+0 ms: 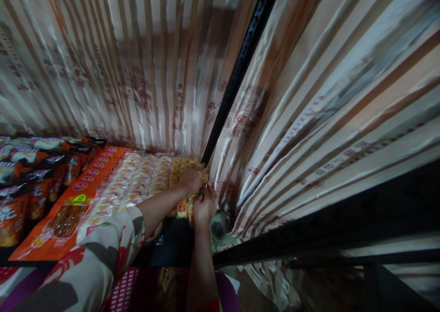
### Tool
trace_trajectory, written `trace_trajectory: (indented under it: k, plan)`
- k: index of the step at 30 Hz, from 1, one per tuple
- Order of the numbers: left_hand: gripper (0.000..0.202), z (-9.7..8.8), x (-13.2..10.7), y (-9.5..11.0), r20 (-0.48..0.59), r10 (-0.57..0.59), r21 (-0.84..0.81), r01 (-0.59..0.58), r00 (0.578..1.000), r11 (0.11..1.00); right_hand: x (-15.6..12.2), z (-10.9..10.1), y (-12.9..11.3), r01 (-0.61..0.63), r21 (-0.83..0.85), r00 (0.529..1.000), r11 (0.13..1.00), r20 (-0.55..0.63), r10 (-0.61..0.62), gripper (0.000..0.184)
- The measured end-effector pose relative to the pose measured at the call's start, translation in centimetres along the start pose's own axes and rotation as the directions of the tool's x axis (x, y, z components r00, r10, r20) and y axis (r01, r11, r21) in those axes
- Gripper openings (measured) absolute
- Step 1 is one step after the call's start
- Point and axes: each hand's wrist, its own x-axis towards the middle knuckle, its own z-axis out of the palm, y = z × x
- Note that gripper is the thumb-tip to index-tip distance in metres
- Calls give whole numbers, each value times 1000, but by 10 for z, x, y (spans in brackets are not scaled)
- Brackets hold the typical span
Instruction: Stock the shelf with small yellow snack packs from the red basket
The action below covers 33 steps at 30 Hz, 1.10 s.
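Settling the yellow snack packets [181, 206] at the end of the shelf [172, 250], just below the black post [237, 73].
Your left hand [190, 179] lies bent-fingered over the stack's far end, grip unclear; your right hand [205, 204] has its fingers closed on the near edge, at 5 o'clock of the left. Toward 9 o'clock the clear biscuit packs [137, 179] and orange bag [68, 206] already lie in rows, so I judge only this last column is unfinished.

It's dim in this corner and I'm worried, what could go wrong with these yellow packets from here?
1. The yellow packets under your left hand and right hand sit right beside the black pole and striped curtain; one might slip into that dark gap.
2. Your left forearm crosses the clear-wrapped packs and could drag them.
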Motion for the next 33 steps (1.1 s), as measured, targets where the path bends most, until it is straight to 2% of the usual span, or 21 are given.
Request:
trace_trajectory:
  k: [8,14,22,26,33]
  plan:
    - [26,-7,0,4,29,-39,130,35,999,991,4,-5,-9,-16,-62,991,998,132,24,46]
    - [30,-3,-2,5,-46,-13,130,19,999,991,5,-8,-12,-53,-101,985,993,161,69,43]
    - [25,-2,-2,1,-60,-34,112,41,998,993,8,-2,-7,-41,-58,989,997,137,49,43]
    - [28,-4,-2,3,-52,-64,98,69,997,993,8,-3,-7,-59,-103,979,993,187,78,43]
    - [30,-6,-3,5,-36,-56,88,59,998,994,8,-6,-10,-78,-128,972,989,209,104,43]
